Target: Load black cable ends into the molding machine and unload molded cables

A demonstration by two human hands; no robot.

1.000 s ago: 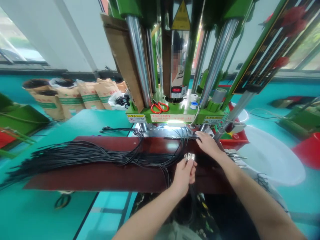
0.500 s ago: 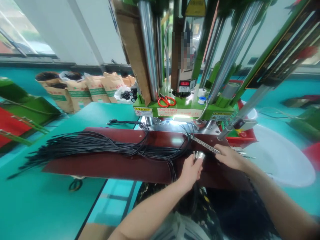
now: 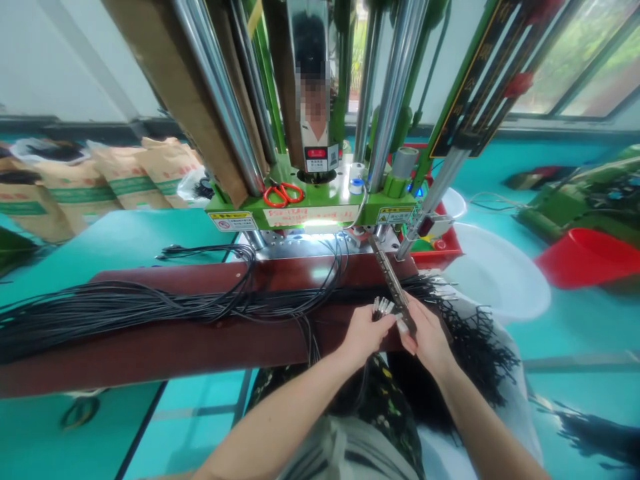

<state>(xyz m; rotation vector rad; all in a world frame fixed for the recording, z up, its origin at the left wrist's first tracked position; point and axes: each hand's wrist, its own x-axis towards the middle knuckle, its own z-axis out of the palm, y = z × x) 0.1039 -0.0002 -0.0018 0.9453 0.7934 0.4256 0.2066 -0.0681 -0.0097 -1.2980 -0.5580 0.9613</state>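
My left hand (image 3: 363,335) is closed round a small bunch of cables, whose silvery metal ends (image 3: 383,307) stick up past the fingers. Close beside it, my right hand (image 3: 427,337) grips a long, narrow metal bar (image 3: 387,267) with notches or holes along its length. The bar slants up and away toward the press, its lower end between my thumb and fingers. A thick bundle of black cables (image 3: 150,301) lies across the brown board (image 3: 165,363) to the left, with a few strands looping up to the lit press bed (image 3: 280,245).
A green press (image 3: 240,203) with steel columns stands ahead, red-handled scissors (image 3: 283,195) on its ledge. Right of it are a red bin (image 3: 447,245) and a white basin (image 3: 505,283). Many black cable ends (image 3: 480,353) hang at my right. Paper sacks (image 3: 80,187) stand back left.
The view has swung to the right. My right hand has come in beside my left, and the metal bar has turned to point more steeply toward the press. Both hands keep their holds.
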